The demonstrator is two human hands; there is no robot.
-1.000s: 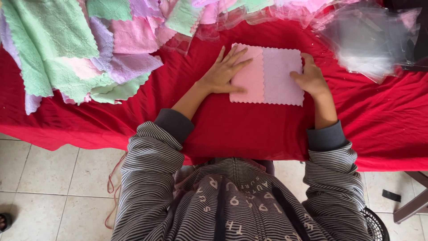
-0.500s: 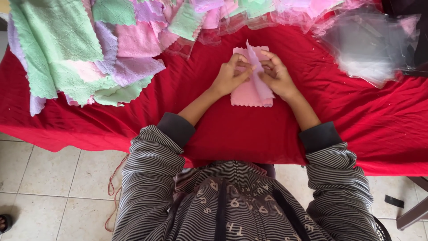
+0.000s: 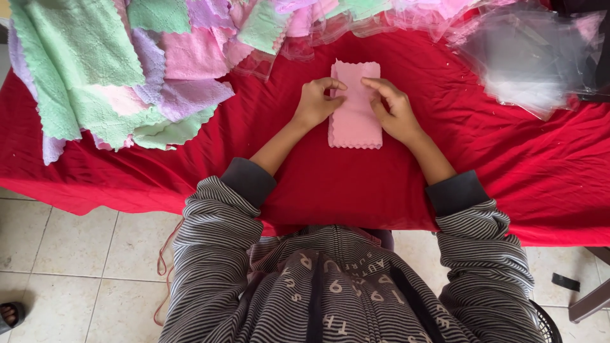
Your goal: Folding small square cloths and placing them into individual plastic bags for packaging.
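A small pink cloth (image 3: pixel 356 117) with scalloped edges lies folded into a narrow rectangle on the red tablecloth (image 3: pixel 273 159). My left hand (image 3: pixel 316 103) rests on its left edge, fingers curled and pressing down. On the right side of the cloth sits my right hand (image 3: pixel 394 109), its index finger stretched across the upper part of the fold. Both hands touch the cloth as it lies flat on the table.
A heap of green, pink and lilac cloths (image 3: pixel 121 70) covers the table's back left. Clear plastic bags (image 3: pixel 527 57) lie at the back right. More cloths and plastic run along the far edge (image 3: pixel 330 16). Tiled floor (image 3: pixel 70 254) shows below the table.
The pink cloth was spread wide a second ago, then lifted and folded between both hands. Now it lies folded narrow, with both hands pressing it flat.
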